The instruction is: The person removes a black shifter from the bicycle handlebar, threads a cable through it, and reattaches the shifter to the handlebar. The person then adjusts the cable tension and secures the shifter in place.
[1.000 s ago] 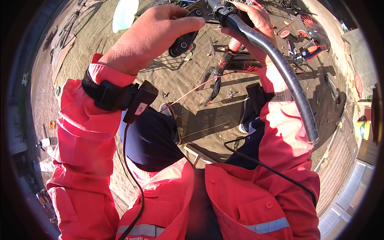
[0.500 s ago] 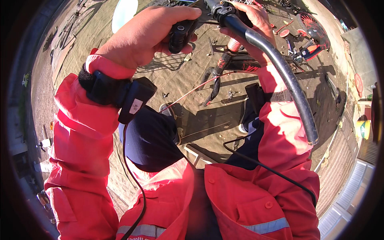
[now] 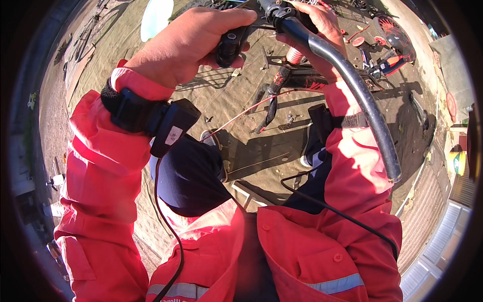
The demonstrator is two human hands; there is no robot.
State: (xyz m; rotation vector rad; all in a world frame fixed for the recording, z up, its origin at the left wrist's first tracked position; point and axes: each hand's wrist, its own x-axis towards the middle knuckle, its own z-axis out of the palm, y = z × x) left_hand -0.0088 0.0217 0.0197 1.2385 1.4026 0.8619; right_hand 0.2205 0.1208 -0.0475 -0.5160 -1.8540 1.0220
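My left hand (image 3: 186, 43) is closed round a black folding multi-tool (image 3: 230, 48), with the thumb stretched along its top. A thin dark rod (image 3: 262, 27) reaches from the tool toward a black clamp fitting (image 3: 275, 14) on a curved black handlebar (image 3: 347, 75). My right hand (image 3: 322, 30) grips the handlebar from behind, beside that clamp; some of its fingers are hidden by the bar. The bar's free end hangs down over my right sleeve. Whether the rod's tip sits in a bolt is too small to tell.
On the ground ahead lies a black and red bicycle frame (image 3: 282, 80) with a red-ribbed part (image 3: 294, 55). A small wheel (image 3: 386, 25) and other red and black parts lie far right. A thin red cable (image 3: 246, 109) crosses the ground. Cables hang from black wrist straps (image 3: 133, 110).
My left hand and the multi-tool have shifted slightly to the right, and the tool has turned a little. My right hand and the handlebar have barely moved.
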